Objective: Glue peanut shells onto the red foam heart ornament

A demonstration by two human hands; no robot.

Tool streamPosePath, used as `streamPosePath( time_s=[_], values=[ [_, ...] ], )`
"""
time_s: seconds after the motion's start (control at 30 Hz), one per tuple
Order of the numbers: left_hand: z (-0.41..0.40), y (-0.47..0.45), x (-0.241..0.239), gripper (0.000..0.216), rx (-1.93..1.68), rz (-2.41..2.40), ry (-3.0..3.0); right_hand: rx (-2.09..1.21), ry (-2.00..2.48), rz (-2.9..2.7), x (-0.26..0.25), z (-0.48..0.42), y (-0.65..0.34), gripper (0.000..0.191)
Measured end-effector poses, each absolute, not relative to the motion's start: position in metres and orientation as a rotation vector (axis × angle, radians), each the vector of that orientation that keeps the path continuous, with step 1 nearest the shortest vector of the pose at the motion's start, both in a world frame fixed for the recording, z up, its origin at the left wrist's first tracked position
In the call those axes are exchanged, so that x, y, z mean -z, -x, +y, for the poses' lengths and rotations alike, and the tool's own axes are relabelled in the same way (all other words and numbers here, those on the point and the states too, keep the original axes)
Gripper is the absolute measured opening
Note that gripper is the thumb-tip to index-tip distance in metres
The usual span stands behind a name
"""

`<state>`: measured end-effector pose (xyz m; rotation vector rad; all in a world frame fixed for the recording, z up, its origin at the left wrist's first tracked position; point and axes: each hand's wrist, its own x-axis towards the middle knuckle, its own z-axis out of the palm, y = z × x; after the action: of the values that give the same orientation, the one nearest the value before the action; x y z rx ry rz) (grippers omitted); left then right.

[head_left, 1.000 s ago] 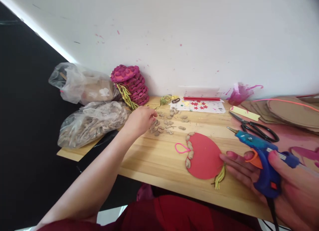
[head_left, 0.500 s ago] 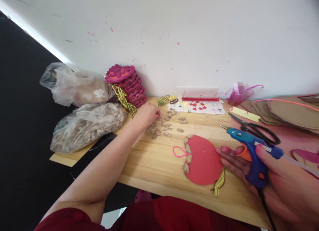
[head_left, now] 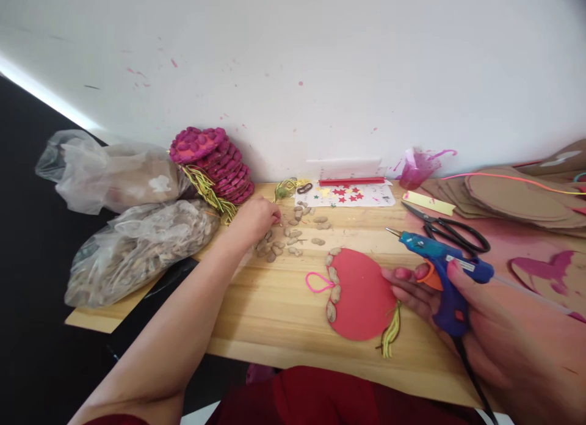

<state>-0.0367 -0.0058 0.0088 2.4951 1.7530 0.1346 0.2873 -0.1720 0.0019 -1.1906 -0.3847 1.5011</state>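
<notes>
My left hand (head_left: 260, 217) is over the scattered peanuts (head_left: 276, 248), its fingers pinched together. Whatever is between those fingertips, if anything, is hidden. A blue hot glue gun (head_left: 453, 287) with an orange trigger rests in my right hand (head_left: 497, 333), nozzle pointing left. The fingertips of that hand touch the right edge of a red rounded card (head_left: 364, 294) lying flat on the table. Several peanuts (head_left: 336, 294) line the card's left edge. A pink cord loop (head_left: 317, 283) sticks out on that side, and a yellow-green tassel (head_left: 390, 336) hangs at the lower right.
Left stand a bag of peanuts (head_left: 141, 254) and a stack of purple peanut-covered pieces (head_left: 224, 165). Behind are star stickers (head_left: 350, 194) on white paper and a pink-stained cup (head_left: 414, 168). Black-handled scissors (head_left: 451, 232) and cardboard shapes (head_left: 517, 196) lie right.
My view has turned slightly to the right, so the things appear further left. My left hand stays among the peanuts, and my right hand still holds the glue gun beside the card.
</notes>
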Motion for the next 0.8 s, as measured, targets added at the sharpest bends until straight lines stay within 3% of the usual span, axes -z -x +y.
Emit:
streamPosePath(
  time_s=[0.33, 0.47, 0.6, 0.8],
  values=[
    [-0.018, 0.029, -0.025, 0.022, -0.541, 1.627, -2.21, -1.549, 1.088, -0.499, -0.008, -0.179, -0.287, 0.015],
    [-0.04, -0.001, -0.04, 0.042, -0.901, 1.086, -1.399, -1.548, 1.062, -0.555, -0.007, -0.181, -0.287, 0.021],
    [-0.063, -0.042, -0.042, 0.038, -0.814, 0.744, -1.005, -1.437, 1.037, -0.67, -0.012, -0.19, -0.286, 0.028],
    [-0.077, -0.065, -0.016, 0.031, -0.705, 0.566, -0.894, -1.443, 1.043, -0.959, -0.028, -0.215, -0.28, 0.04]
  ],
)
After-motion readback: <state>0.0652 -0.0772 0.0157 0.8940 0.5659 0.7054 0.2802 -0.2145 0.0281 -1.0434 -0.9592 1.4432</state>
